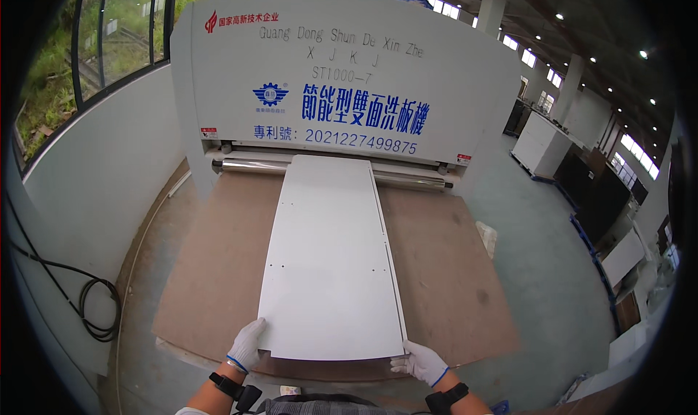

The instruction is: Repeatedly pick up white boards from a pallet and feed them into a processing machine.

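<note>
A long white panel (327,284) with small drilled holes stretches away from me, its far end at the metal roller (414,179) of a large white machine (349,59). My left hand (247,344), in a white glove, is closed on the panel's near left corner. At the near right corner my right hand (422,363), gloved the same way, grips the edge, with its fingers partly beneath the panel. A groove runs along the panel's right side.
Below the panel lies a wide brown board (454,284). A coiled black cable (99,309) hangs at the left wall (87,190) under the windows. Stacks of dark panels (592,197) and a white stack (542,144) stand along the right.
</note>
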Motion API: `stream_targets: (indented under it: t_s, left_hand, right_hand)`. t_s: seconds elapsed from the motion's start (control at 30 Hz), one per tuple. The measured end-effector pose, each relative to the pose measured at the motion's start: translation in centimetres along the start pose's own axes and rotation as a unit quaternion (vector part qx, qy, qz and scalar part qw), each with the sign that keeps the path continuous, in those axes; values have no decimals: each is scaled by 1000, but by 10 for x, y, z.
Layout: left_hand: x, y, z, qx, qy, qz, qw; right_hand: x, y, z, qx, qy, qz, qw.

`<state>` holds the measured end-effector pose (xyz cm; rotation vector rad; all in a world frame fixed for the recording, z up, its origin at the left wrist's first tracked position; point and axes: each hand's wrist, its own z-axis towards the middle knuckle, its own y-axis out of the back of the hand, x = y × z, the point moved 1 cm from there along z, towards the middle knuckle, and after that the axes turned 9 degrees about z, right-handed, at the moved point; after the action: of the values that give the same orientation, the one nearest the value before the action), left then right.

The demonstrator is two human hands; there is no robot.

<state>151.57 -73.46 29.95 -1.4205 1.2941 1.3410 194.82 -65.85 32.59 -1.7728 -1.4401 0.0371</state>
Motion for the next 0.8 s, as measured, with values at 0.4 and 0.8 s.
stream_targets:
  t_s: [0.4, 0.8]
  left_hand:
    - [-11, 1, 40, -1, 121, -514, 849]
    - [-42, 9, 40, 72, 59, -471, 877]
  right_hand:
    - [-10, -60, 9, -6, 226, 234, 946]
    - [-21, -69, 15, 84, 244, 236, 937]
